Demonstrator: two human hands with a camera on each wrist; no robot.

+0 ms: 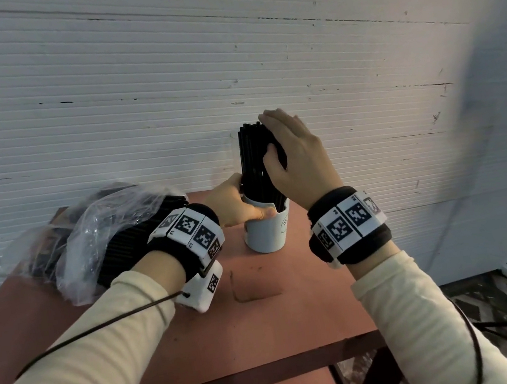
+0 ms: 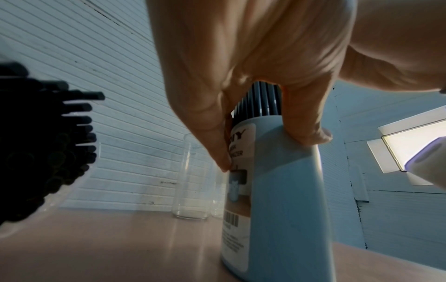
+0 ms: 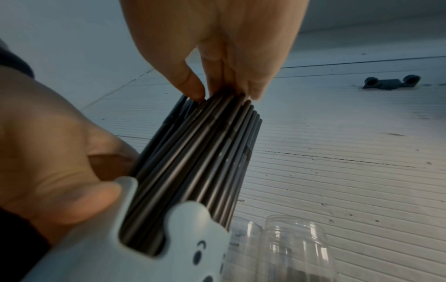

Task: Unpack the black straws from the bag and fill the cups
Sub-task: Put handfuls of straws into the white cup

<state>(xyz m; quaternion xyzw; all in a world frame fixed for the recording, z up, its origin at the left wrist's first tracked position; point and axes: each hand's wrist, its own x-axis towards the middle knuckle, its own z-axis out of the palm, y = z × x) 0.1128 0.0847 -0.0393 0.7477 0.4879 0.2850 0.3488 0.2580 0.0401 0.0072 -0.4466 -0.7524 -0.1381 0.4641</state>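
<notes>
Head view: straws (image 1: pixel 254 162) stand near-upright, leaning slightly, in the blue cup (image 1: pixel 266 228) near the table's (image 1: pixel 262 319) back edge by the wall. Left hand (image 1: pixel 234 205) grips the cup rim; right hand (image 1: pixel 295 154), fingers together, pinches the straw tops. Bag (image 1: pixel 97 238) lies left; the cup's label is only partly readable.

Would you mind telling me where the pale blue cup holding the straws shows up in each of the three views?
Head: pale blue cup stands at centre on the table, left hand gripping its rim.
Left wrist: cup fills the lower centre, under the fingers.
Right wrist: cup sits at the bottom left, rim notched.
Shared landmark: the black straws standing upright in the cup, seen in all three.
</notes>
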